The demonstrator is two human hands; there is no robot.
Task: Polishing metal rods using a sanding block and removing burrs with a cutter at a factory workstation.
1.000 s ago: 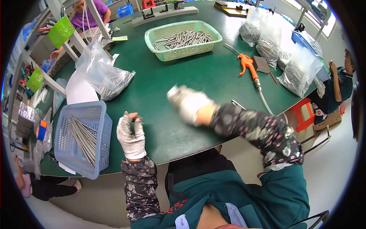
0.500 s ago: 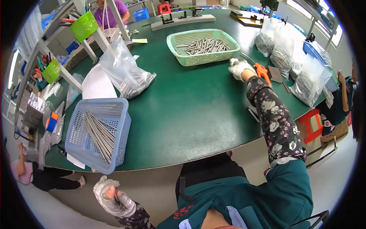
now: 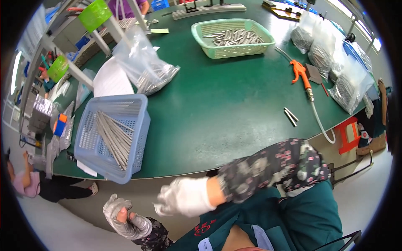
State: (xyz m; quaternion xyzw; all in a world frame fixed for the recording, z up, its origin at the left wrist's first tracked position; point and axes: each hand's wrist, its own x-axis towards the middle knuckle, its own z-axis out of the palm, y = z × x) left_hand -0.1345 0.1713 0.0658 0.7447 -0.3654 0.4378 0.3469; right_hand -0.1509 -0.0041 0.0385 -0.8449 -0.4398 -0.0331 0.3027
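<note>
Both my hands hang below the near edge of the green table (image 3: 234, 108), in front of my teal apron. My left hand (image 3: 125, 218), in a grey glove, is curled into a loose fist with nothing visible in it. My right hand (image 3: 184, 197), in a white glove, is blurred by motion; its fingers point left toward the left hand, and nothing shows in it. Nearest on the table is a blue plastic basket (image 3: 140, 138) holding several long metal rods (image 3: 112, 138). Two short metal rods (image 3: 290, 116) lie loose near the right edge.
A green basket (image 3: 209, 44) of metal rods stands at the back. A clear bag (image 3: 146, 69) of rods lies beside white paper (image 3: 109, 79). An orange air gun (image 3: 300, 71) with hose, bags (image 3: 343, 79) of parts and a red stool (image 3: 347, 136) are at right. A person (image 3: 27, 186) crouches lower left.
My right hand has swung back from the orange air gun at the far right down to my lap. My left hand stays low below the table edge. The view has tilted down.
</note>
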